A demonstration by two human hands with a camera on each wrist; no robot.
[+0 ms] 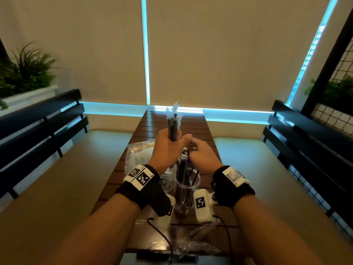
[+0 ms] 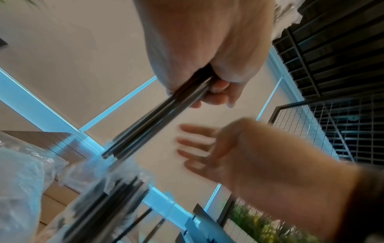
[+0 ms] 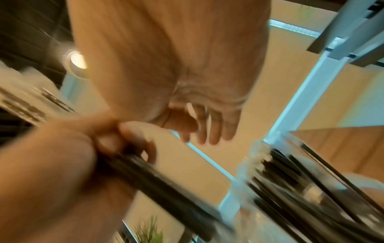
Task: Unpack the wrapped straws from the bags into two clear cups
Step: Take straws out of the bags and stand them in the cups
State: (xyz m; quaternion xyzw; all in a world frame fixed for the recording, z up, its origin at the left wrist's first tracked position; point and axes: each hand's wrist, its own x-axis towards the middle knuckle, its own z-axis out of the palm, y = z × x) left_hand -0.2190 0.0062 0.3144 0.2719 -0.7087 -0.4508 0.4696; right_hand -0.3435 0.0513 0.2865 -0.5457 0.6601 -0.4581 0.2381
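My left hand grips a bundle of black wrapped straws upright above the table; the bundle's lower end hangs just over a clear cup. The cup stands between my wrists and holds several black straws. My right hand hovers just right of the bundle, above the cup, with its fingers straight and holding nothing. Both wrist views are blurred. I see only one cup.
The narrow slatted wooden table runs away from me between two cushioned benches. A crumpled clear plastic bag lies left of the cup, and another bag lies at the table's near edge. Cables trail from my wrist cameras.
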